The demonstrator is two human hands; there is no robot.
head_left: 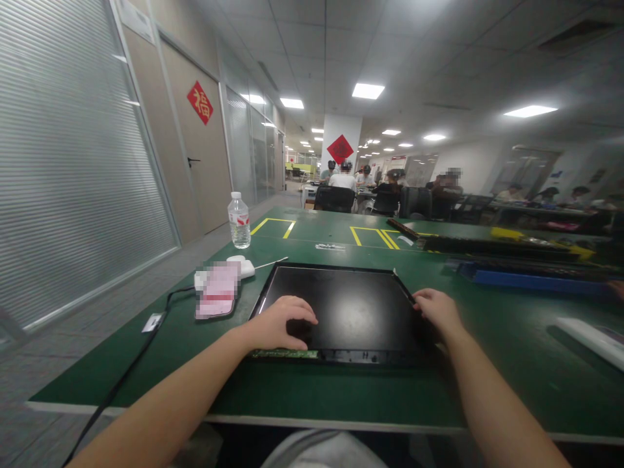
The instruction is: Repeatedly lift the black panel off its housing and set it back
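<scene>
A black LCD screen panel [353,302] in a thin dark frame lies flat on the green table, its near edge facing me. Along the left part of that near edge runs a green circuit board strip [292,355]. My left hand [280,324] is over the panel's near left area, thumb and fingers apart and curved, holding nothing. At the right edge, my right hand [439,313] has its thumb and fingertips closed on the panel's frame. Some of the right hand's fingers are hidden.
Left of the panel are a pink phone-like item [217,292], a white device [241,265], a black cable [131,364] and a water bottle [239,221]. To the right lie a blue tray [531,278] and a white bar [592,338]. Several people sit farther back.
</scene>
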